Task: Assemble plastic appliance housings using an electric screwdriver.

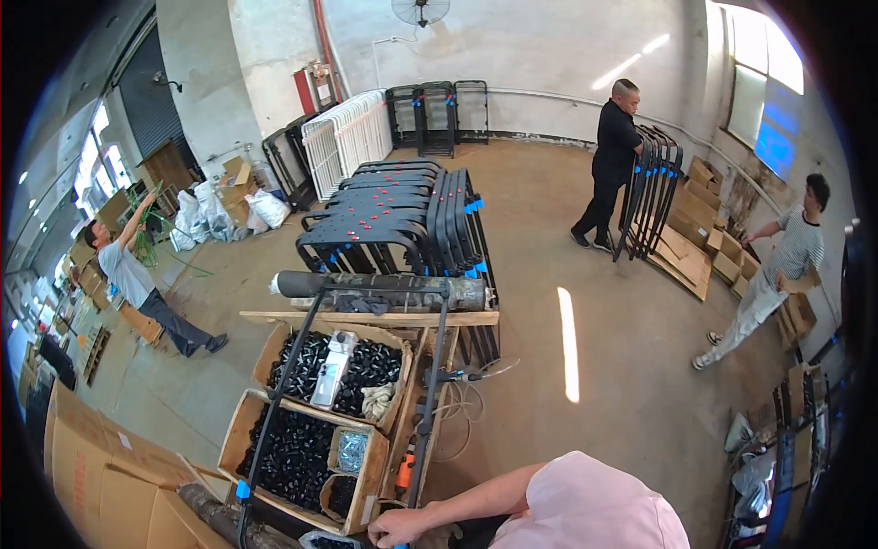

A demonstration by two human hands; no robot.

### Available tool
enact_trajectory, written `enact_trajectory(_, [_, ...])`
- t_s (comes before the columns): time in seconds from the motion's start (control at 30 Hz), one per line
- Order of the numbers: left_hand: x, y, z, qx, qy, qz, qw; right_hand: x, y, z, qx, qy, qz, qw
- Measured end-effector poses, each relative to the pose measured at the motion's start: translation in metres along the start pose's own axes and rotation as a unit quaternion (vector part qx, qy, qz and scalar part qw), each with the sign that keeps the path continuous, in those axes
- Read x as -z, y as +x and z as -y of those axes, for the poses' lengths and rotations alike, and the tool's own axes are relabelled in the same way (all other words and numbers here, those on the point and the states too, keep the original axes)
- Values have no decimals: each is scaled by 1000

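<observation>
My right hand (pixel 399 528) is at the lower edge, on a bare forearm that comes out of a pink sleeve. Its fingers are curled closed over the lower part of a black metal tube frame (pixel 427 393); what they pinch, if anything, is hidden. This frame lies across two cardboard boxes of small black parts, a far one (pixel 396 343) and a near one (pixel 240 428). Inside the near box sits a small carton of silvery screws (pixel 352 452). A white-and-grey device (pixel 333 369) and a pale glove (pixel 378 401) rest on the far box's parts. My left hand is out of view.
An orange-handled power tool (pixel 405 470) stands right of the boxes, by a coiled hose (pixel 466 412). A wrapped roll (pixel 384 291) lies behind, before stacked black frames (pixel 384 206). One person (pixel 617 146) handles frames; others stand far right (pixel 791 247) and left (pixel 133 270).
</observation>
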State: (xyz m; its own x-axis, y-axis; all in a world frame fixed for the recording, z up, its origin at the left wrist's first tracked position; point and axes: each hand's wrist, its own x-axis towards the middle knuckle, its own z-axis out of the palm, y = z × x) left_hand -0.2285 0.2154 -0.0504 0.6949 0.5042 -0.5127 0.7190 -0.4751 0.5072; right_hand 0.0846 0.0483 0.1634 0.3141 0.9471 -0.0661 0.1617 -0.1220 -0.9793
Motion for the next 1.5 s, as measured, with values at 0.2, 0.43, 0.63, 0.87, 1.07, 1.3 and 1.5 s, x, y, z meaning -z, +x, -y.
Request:
enact_trajectory(0.2, [-1, -1, 1, -7, 67, -7, 998, -7, -29, 17, -26, 80, 54, 995])
enact_trajectory(0.43, [3, -18, 18, 8, 140, -28, 990, -40, -53, 2, -96, 31, 247, 964])
enact_trajectory(0.63, [1, -41, 24, 24, 203, -39, 978, -77, -54, -45, -84, 31, 263, 961])
enact_trajectory(0.87, [-4, -74, 16, 50, 274, -46, 959, -124, -38, -62, -351, 232, 95, 902])
enact_trajectory(1.07, [52, -97, -93, 372, -550, -113, 739, -148, -32, -69, -324, 224, 122, 911])
enact_trajectory(1.3, [56, -101, -95, 322, -544, -128, 764, -150, -32, -67, -290, 202, 146, 924])
enact_trajectory(1.5, [59, -99, -95, 281, -530, -141, 788, -153, -28, -65, -260, 191, 164, 932])
